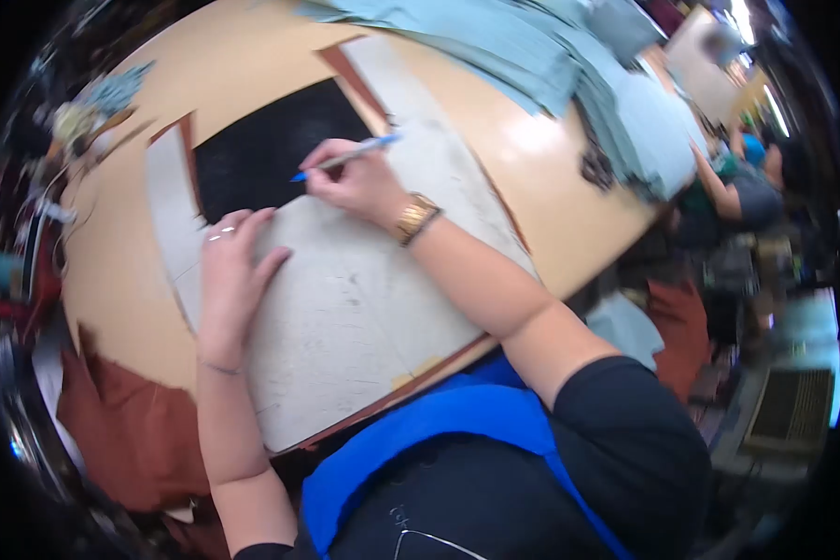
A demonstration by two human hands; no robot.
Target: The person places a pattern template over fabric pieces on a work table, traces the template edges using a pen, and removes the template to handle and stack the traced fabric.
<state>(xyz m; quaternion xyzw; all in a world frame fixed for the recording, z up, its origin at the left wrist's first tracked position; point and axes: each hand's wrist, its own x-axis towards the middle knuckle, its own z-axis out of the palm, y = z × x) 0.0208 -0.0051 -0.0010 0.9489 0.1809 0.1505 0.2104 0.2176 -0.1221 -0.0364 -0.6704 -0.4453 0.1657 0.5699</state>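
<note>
My right hand [364, 187] grips a blue-and-white pen [345, 159], its blue tip near the lower right part of a black panel [275, 140]. Lying flat with the thumb spread, my left hand [238, 266] presses on a large whitish pattern board [345, 308] close to the black panel's lower edge. The board has two upward arms on either side of the black panel. Reddish-brown material [345, 70] shows along the board's edges, beneath it. Whether the pen touches the panel or the board edge, I cannot tell.
The board rests on a pale tan table [569, 224]. Light teal pieces [495, 56] are heaped at the far right. Reddish-brown material [135, 429] hangs at the left edge. Another person [742, 187] is beyond the table on the right. Tangled items [75, 121] lie at the left.
</note>
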